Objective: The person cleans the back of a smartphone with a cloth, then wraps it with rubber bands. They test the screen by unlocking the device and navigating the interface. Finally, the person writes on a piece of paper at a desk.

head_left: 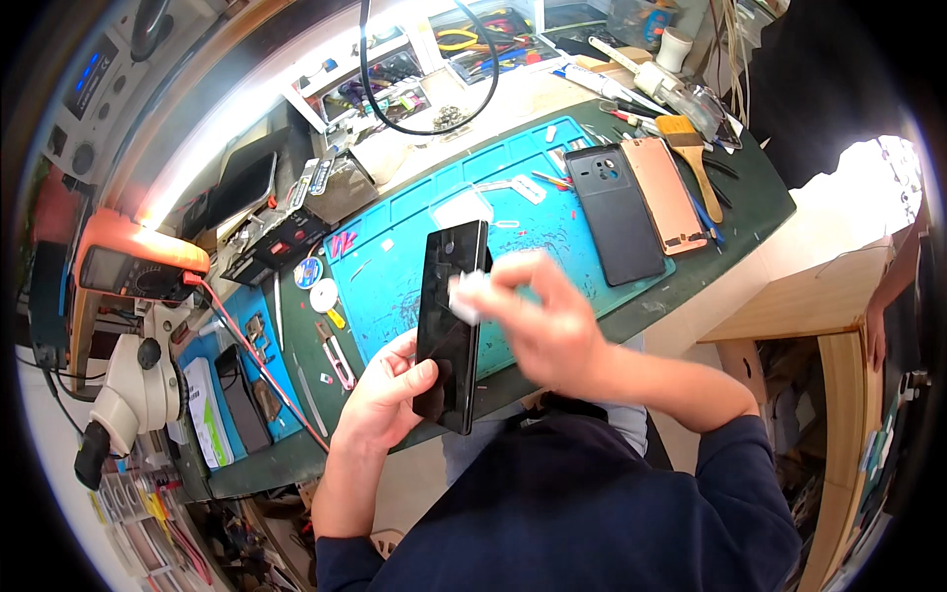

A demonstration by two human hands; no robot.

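My left hand (390, 395) grips a black smartphone (446, 365) by its lower left side, holding it tilted over the blue repair mat (552, 247). My right hand (538, 316), blurred by motion, pinches a small white wad (466, 298), perhaps tissue or cloth, against or just over the phone's glossy face; I cannot tell which. Right of the phone on the mat lie a black phone back case (617, 222) and a copper-coloured flat panel (661, 187). A roll of white material (324, 295) and pink-handled tweezers (335, 355) lie to the left.
An orange multimeter (138, 257) with a red lead and a white microscope (138, 395) stand at left. Trays of tools (473, 49) line the back, a brush (691, 168) lies at right. Another person's hand (876, 335) shows at far right, beside a wooden cabinet (838, 395).
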